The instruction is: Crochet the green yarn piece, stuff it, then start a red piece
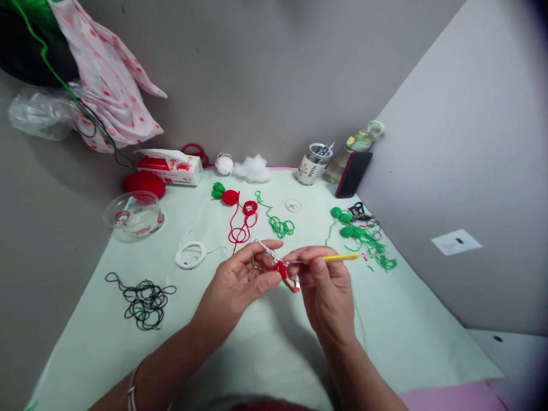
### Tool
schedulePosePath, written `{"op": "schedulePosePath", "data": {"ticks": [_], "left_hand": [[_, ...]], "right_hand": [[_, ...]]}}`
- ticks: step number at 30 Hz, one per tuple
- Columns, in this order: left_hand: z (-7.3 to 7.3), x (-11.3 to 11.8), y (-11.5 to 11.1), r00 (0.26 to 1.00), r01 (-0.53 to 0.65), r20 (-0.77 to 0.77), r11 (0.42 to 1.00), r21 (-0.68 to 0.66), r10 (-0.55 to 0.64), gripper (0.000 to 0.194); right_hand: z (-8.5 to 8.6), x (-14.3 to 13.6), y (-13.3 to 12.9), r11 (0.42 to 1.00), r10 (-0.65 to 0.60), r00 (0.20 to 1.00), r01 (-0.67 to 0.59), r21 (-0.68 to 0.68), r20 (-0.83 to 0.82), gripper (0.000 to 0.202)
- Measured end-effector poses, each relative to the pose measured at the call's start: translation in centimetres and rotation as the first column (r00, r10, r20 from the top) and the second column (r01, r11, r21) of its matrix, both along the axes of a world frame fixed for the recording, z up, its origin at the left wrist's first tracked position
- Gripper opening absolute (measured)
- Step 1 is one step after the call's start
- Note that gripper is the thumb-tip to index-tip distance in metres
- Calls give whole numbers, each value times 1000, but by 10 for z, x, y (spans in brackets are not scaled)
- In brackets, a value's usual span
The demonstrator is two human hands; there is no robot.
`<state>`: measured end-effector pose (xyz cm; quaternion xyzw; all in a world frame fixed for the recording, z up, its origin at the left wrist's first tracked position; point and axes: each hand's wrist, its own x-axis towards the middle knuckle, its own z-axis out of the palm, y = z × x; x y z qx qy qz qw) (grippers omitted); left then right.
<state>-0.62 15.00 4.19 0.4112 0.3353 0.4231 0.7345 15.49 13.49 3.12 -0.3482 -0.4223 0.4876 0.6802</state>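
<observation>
Over the middle of the table, my left hand [242,277] pinches a small red and white crochet piece [280,269] between thumb and fingers. White yarn [266,249] runs over its raised index finger. My right hand [327,285] grips a crochet hook [338,258] with a yellow handle; its thin metal shaft points left and meets the crochet piece. An orange and green bit [293,286] hangs just below the piece, its kind unclear. Beyond my hands lie red yarn [242,233], green yarn [281,226] and a red crocheted ball with a green top [230,197].
A black yarn tangle [145,302] and a white yarn coil [190,255] lie left. At the back stand a tissue box [182,170], white stuffing [254,169], a pen tin [312,165], a bottle [342,160] and a phone [354,174]. Green yarn pieces [368,242] lie right, by the wall.
</observation>
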Motion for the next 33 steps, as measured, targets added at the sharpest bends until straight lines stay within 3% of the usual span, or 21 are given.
{"op": "schedulePosePath", "data": {"ticks": [4,10,16,22,28,33], "left_hand": [[2,-4,1,999,-3,-50,998,58,6,33],[-4,1,3,986,147,80,989,12,-148,41],[-3,-6,10,998,27,-62,999,42,-24,33],[6,-12,10,983,-53,-169,989,141,77,28],[8,-10,8,988,-47,-142,991,124,65,30],[7,-5,7,986,-93,-129,993,67,101,43]], "right_hand": [[-1,1,0,1000,19,1000,-19,-9,-3,16],[-6,1,-4,995,81,996,-82,-59,-22,18],[-3,2,-5,998,62,997,-61,-29,39,18],[-1,0,-10,982,-109,946,55,182,305,20],[-1,1,-16,916,-258,806,28,400,533,25],[0,1,-19,844,-391,690,6,536,609,28]]}}
